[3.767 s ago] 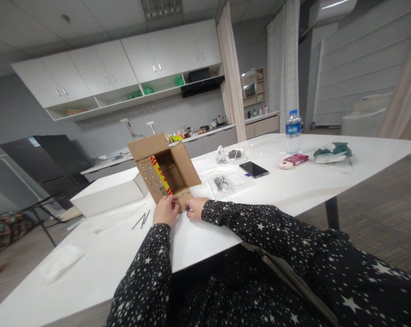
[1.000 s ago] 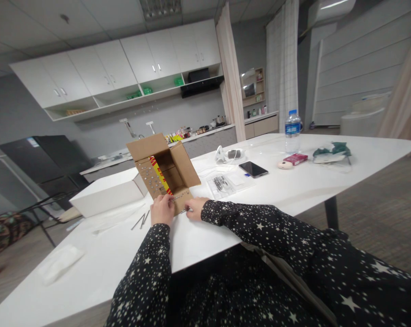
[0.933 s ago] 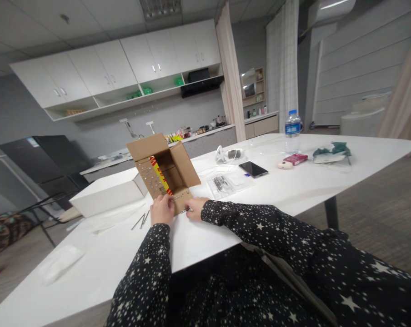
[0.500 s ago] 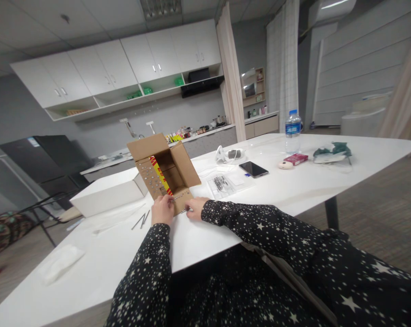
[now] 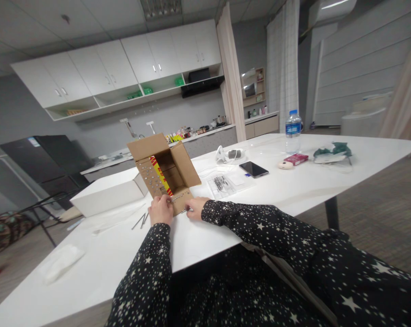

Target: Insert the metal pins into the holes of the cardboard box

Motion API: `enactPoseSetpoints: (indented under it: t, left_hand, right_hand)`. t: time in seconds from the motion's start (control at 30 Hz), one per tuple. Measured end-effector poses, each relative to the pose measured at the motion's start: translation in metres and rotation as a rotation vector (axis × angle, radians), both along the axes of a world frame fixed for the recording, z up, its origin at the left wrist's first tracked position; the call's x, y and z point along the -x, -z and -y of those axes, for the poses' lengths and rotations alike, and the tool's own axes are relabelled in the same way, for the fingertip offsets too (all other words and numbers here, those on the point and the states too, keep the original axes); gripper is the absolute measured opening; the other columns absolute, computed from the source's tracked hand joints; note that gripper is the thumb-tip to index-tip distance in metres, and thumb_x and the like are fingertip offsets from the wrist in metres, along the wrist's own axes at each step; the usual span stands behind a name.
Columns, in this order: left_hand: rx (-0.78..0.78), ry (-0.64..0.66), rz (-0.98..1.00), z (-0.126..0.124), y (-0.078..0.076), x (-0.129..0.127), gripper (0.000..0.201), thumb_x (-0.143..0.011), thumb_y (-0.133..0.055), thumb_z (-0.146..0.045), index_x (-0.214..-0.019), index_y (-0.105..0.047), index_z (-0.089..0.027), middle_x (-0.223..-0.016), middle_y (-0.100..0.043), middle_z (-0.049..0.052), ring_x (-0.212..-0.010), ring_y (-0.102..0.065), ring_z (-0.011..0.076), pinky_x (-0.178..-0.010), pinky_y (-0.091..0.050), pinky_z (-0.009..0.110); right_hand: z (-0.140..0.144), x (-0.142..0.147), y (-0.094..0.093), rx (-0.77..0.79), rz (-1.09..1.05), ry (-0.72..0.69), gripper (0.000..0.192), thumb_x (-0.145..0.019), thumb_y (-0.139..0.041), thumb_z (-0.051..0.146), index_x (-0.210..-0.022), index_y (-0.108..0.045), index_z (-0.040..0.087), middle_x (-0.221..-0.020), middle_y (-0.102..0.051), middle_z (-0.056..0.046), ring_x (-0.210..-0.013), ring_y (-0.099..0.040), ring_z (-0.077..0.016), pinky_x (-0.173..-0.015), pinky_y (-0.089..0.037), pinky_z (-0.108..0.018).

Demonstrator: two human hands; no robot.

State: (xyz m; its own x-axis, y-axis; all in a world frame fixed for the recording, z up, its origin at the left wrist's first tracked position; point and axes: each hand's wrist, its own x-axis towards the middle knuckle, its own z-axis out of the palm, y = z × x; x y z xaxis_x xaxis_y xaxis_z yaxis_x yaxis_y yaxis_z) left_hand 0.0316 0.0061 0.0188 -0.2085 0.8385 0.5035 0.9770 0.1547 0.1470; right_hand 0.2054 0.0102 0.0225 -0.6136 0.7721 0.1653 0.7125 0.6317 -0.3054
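Observation:
An open cardboard box (image 5: 167, 169) lies on its side on the white table (image 5: 294, 190), its flaps studded with rows of small metal nails. My left hand (image 5: 160, 210) rests against the box's lower flap (image 5: 181, 200), fingers pinching at its near edge. My right hand (image 5: 195, 208) lies on the table just right of that flap, fingers closed around a thin metal nail (image 5: 184, 210). Both sleeves are black with white stars.
Loose nails (image 5: 141, 220) lie left of my hands, near a white box (image 5: 106, 193). A clear bag of nails (image 5: 221, 184), phone (image 5: 253, 169), water bottle (image 5: 293, 131), pink packet (image 5: 296, 159) and green cloth (image 5: 331, 152) sit farther right. A white tissue (image 5: 60, 262) lies at the near left.
My left hand has slid slightly left along the lower flap, uncovering more of its nail row. My right hand and the box have stayed in place.

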Motion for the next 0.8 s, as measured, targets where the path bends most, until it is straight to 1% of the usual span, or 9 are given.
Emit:
enactPoseSetpoints:
  t: [0.17, 0.27, 0.47, 0.67, 0.8]
  left_hand:
    - [0.012, -0.042, -0.001, 0.0047, -0.0041, -0.0035, 0.025, -0.079, -0.043, -0.021, -0.097, -0.06, -0.023, -0.104, -0.06, 0.01, -0.103, -0.053, 0.0271, -0.085, -0.039, 0.042]
    - [0.006, -0.046, -0.002, 0.0063, -0.0052, -0.0037, 0.024, -0.078, -0.045, -0.025, -0.096, -0.06, -0.022, -0.105, -0.062, 0.01, -0.104, -0.053, 0.0275, -0.085, -0.039, 0.043]
    - [0.056, -0.048, -0.008, 0.0047, -0.0057, -0.0031, 0.026, -0.079, -0.043, -0.025, -0.099, -0.06, -0.023, -0.104, -0.064, 0.009, -0.104, -0.054, 0.0268, -0.087, -0.037, 0.042]
    - [0.065, -0.081, -0.003, 0.0045, -0.0063, -0.0045, 0.028, -0.079, -0.043, -0.024, -0.103, -0.059, -0.023, -0.104, -0.064, 0.01, -0.102, -0.055, 0.0269, -0.087, -0.036, 0.042]
    - [0.052, -0.071, 0.001, 0.0049, -0.0064, -0.0048, 0.027, -0.08, -0.043, -0.024, -0.102, -0.058, -0.023, -0.104, -0.063, 0.011, -0.102, -0.055, 0.0273, -0.087, -0.037, 0.043]
  right_hand:
    - [-0.0008, -0.0007, 0.0018, -0.011, -0.001, 0.006, 0.033, -0.075, -0.048, 0.036, -0.101, -0.063, 0.024, -0.1, -0.067, -0.009, -0.09, -0.063, -0.0251, -0.069, -0.047, -0.032]
    - [-0.0021, -0.0007, 0.0041, -0.026, -0.007, 0.005, 0.033, -0.075, -0.048, 0.037, -0.101, -0.063, 0.023, -0.098, -0.067, -0.009, -0.088, -0.063, -0.0249, -0.068, -0.047, -0.032]
    - [-0.002, -0.0012, 0.0041, -0.027, -0.012, -0.003, 0.033, -0.075, -0.049, 0.036, -0.102, -0.063, 0.023, -0.099, -0.067, -0.009, -0.089, -0.063, -0.025, -0.069, -0.047, -0.032]
    - [0.0, -0.0015, 0.0013, -0.018, -0.002, -0.005, 0.033, -0.075, -0.048, 0.035, -0.101, -0.063, 0.023, -0.098, -0.067, -0.009, -0.09, -0.063, -0.0244, -0.068, -0.047, -0.031]
    - [-0.0003, -0.0016, 0.0018, -0.023, -0.005, -0.011, 0.033, -0.075, -0.048, 0.035, -0.101, -0.063, 0.023, -0.098, -0.068, -0.009, -0.09, -0.063, -0.0249, -0.067, -0.046, -0.031]
